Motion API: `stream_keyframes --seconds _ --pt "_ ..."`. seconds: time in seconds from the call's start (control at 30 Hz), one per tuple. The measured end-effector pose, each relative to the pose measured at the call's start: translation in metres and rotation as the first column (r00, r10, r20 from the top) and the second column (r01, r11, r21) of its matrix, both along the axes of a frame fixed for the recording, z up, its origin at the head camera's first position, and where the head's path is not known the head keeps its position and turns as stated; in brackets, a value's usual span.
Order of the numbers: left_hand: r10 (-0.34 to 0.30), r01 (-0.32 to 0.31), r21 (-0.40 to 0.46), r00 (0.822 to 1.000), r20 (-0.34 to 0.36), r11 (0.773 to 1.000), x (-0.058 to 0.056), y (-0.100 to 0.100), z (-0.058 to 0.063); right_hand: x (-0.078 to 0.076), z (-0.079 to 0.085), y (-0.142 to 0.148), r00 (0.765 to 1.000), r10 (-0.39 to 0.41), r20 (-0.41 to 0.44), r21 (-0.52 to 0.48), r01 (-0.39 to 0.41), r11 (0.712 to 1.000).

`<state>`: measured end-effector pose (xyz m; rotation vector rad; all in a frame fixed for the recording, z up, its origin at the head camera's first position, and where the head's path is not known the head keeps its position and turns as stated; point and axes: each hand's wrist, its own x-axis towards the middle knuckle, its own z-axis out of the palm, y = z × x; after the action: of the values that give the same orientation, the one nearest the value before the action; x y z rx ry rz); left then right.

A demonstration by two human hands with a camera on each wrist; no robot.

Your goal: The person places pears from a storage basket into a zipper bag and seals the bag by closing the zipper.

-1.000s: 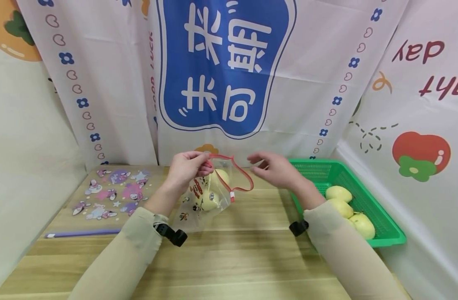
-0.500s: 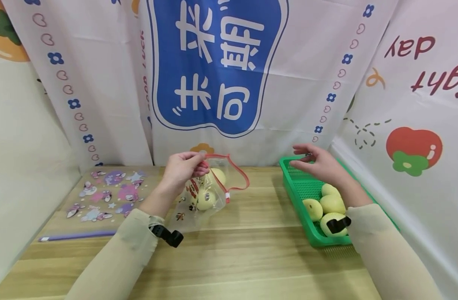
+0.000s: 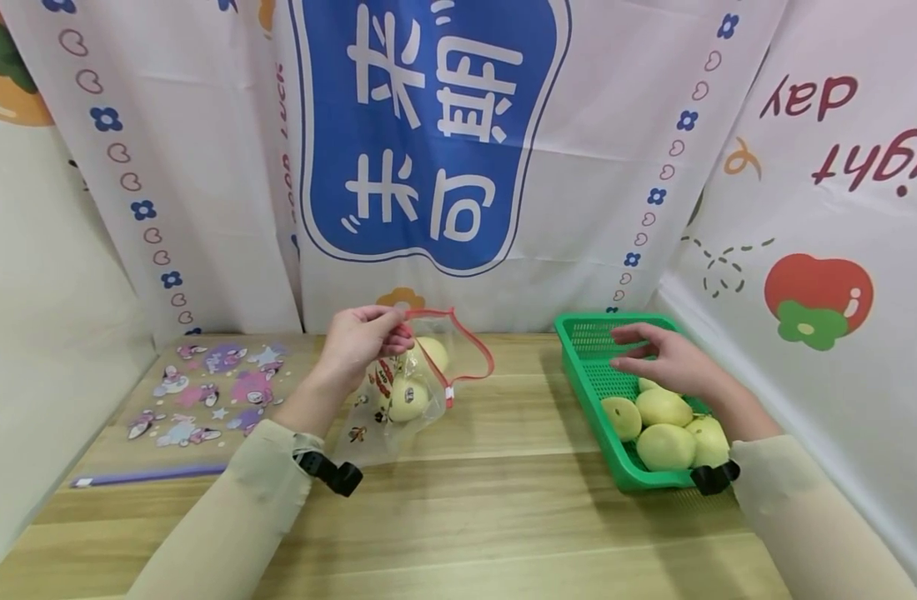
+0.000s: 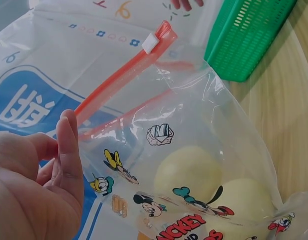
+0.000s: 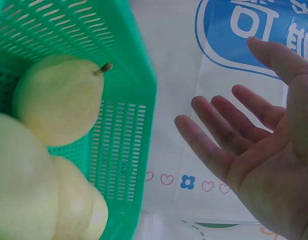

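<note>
My left hand pinches the red zip edge of a clear zip bag printed with cartoon figures, and the bag's mouth gapes. Inside the bag lie two pale yellow-green pears. A white slider sits at one end of the red zip. My right hand hovers over the green basket, fingers spread and holding nothing. Several pears are heaped in the near part of that basket; in the right wrist view one pear shows its stem.
A second zip bag with purple prints and a purple zip lies flat at the left of the wooden table. Printed cloth hangs behind and along both sides.
My right hand has moved right, away from the bag, and now stands over the basket. The left hand keeps its hold on the bag's edge.
</note>
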<state>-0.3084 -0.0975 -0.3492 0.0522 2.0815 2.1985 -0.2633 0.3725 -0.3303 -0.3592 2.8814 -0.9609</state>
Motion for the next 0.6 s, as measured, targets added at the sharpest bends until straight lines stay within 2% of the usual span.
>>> stream_keyframes --seconds 0.33,0.6 --pt "0.004 -0.004 0.003 1.0 -0.009 1.0 0.002 0.0 -0.001 0.002 -0.021 0.014 0.995 0.05 0.091 0.106 -0.06 0.993" --pt "-0.004 0.004 -0.006 1.0 -0.002 1.0 0.001 -0.001 -0.002 0.001 -0.033 0.015 0.969 0.101 0.226 0.156 -0.138 0.978"
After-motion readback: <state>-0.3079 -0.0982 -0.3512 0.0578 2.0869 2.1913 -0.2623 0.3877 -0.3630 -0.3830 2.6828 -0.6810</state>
